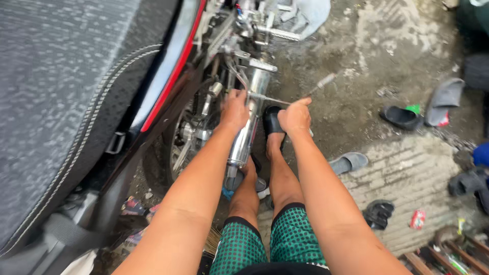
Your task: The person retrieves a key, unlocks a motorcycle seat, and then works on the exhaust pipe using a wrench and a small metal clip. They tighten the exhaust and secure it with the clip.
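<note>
A motorcycle stands at my left, its grey textured seat point(56, 102) filling the left of the head view. My left hand point(234, 109) rests on the chrome exhaust pipe point(248, 130) beside the rear wheel point(186, 140), fingers against the pipe's upper end. My right hand point(294, 117) is closed around a long thin metal tool point(285, 100) whose tip reaches to the pipe by my left fingers and whose pale handle point(325, 81) sticks out to the right. My legs in green patterned shorts point(265, 242) stand below.
Wet, dirty concrete ground surrounds me. Loose sandals lie about: a grey one point(349, 163), a black one point(400, 117), another grey one point(445, 99), a black one point(378, 213). A small red packet point(417, 219) lies at lower right. A footpeg point(277, 33) juts out above.
</note>
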